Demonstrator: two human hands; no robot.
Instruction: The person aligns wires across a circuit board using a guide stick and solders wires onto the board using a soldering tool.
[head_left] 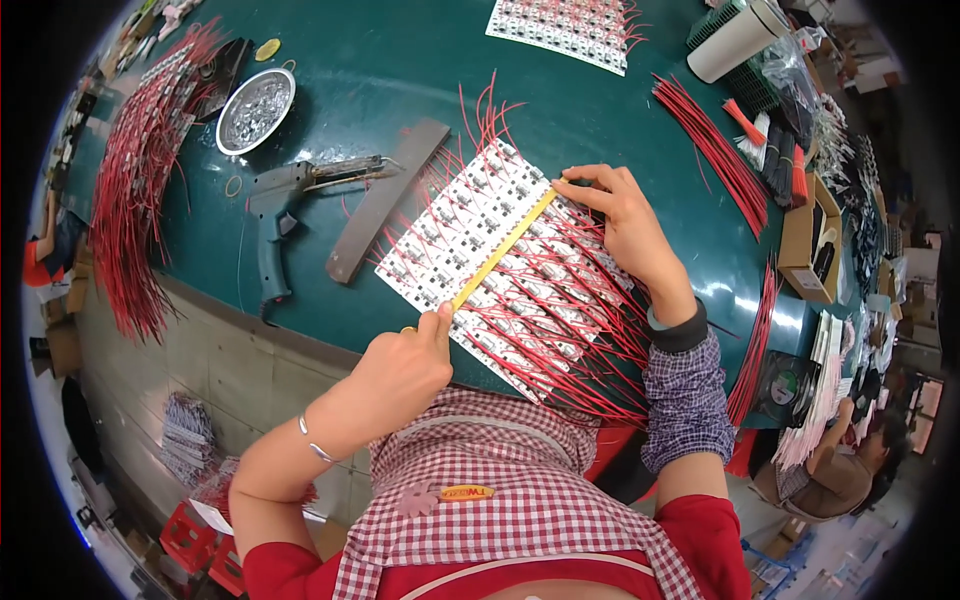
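Yellow strip [508, 243] lies across circuit-board panel [462, 228] on green surface [345, 85]; left hand [408, 362] pinches near end, right hand [632, 226] far end. Strip likely light, bendy; panel probably stiff, red wires [565, 345] fragile at joints. Grip strip ends, panel edges.

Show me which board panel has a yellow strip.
The middle panel, its yellow strip touched by left hand and right hand; the upper panel and left pile show none.
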